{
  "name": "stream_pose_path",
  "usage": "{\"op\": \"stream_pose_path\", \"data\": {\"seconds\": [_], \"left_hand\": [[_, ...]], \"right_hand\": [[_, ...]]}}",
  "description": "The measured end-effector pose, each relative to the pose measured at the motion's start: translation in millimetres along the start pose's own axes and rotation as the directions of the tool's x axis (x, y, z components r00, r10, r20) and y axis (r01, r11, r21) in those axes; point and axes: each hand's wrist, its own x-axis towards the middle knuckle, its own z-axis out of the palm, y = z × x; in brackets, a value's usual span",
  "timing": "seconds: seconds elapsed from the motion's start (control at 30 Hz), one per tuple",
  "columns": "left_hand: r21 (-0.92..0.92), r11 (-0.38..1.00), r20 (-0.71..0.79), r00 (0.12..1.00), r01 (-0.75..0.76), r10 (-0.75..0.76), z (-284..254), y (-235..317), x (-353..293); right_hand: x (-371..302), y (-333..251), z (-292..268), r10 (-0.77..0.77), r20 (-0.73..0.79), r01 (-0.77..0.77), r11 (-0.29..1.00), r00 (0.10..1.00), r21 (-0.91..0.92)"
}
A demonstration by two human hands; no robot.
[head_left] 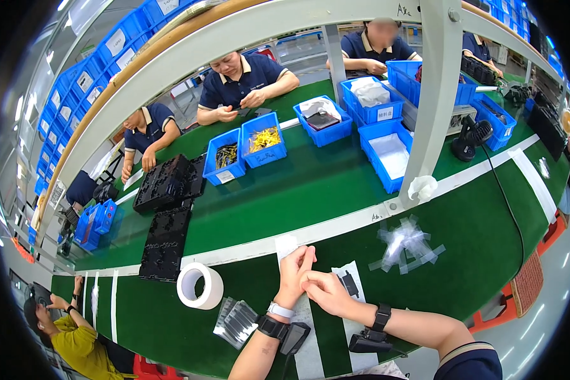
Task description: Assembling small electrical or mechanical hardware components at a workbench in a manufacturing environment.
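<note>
Both my forearms come in from the lower edge and meet over the green mat (424,253) at the centre. My left hand (296,273) stands raised on its wrist, fingers pointing up and away from me, held close together; the fingertips sit at the lower edge of a small white paper strip (285,244) lying on the mat. Whether they pinch it I cannot tell; they touch or nearly touch it. My right hand (326,292) comes in from the right, forearm lying low and slanted, thumb and forefinger pressed against the heel of my left hand. The fingers there are drawn together, but what they hold, if anything, is hidden between the two hands.

Under my wrists a long white sheet (348,326) runs toward me, and a small black part (348,283) lies on it just right of my right hand.

A roll of white tape (199,285) stands tilted near my left hand, to its left. Below it, beside my left forearm, lies a clear bag of dark pieces (235,322). Well apart on the right is a scatter of clear tape strips (408,244). Black trays (166,237) are stacked at the far left; blue bins (263,147) line the far side, where other people sit.
</note>
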Motion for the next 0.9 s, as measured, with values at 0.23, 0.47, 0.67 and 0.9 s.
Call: {"op": "stream_pose_path", "data": {"seconds": [0.23, 0.47, 0.67, 0.9], "left_hand": [[-0.004, 1.000, 0.009, 1.000, 0.005, -0.005, -0.6, -1.2, 0.0], [0.010, 1.000, 0.012, 1.000, -0.007, 0.006, -1.3, -0.2, -0.4], [0.000, 1.000, 0.006, 1.000, -0.016, 0.016, -0.7, -0.4, -0.3], [0.021, 1.000, 0.006, 1.000, 0.004, -0.004, -1.1, 1.4, 0.9]], "right_hand": [[-0.1, 0.3, 0.2, 0.006, 0.003, -0.006, 1.000, 1.000, 0.002], [0.0, 0.9, 1.0, -0.006, -0.007, 0.006, 1.000, 1.000, 0.004], [-0.1, 2.7, 1.0, -0.020, -0.008, 0.020, 1.000, 1.000, -0.011], [1.4, 1.7, 1.1, -0.024, -0.015, 0.024, 0.999, 1.000, -0.022]]}}
